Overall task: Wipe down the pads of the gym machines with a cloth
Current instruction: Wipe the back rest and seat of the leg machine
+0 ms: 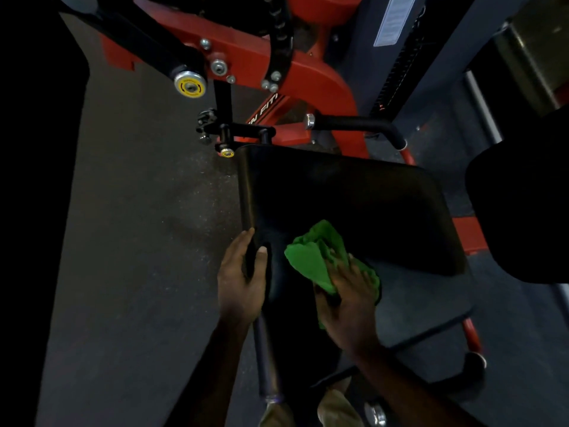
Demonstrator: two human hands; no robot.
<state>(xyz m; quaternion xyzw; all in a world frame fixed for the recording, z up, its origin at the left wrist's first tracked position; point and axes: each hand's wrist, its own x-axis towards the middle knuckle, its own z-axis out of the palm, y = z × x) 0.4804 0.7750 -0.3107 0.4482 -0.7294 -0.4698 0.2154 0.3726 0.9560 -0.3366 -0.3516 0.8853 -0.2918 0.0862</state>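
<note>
A black seat pad of a red gym machine fills the middle of the view. A crumpled green cloth lies on the pad's near part. My right hand presses flat on the cloth, fingers spread over it. My left hand grips the pad's left edge, thumb on top and fingers wrapped around the side.
The red machine frame with black levers and a yellow-capped pivot stands beyond the pad. A black handle bar juts out at the pad's far side. Dark rubber floor lies to the left. Another black pad sits at the right edge.
</note>
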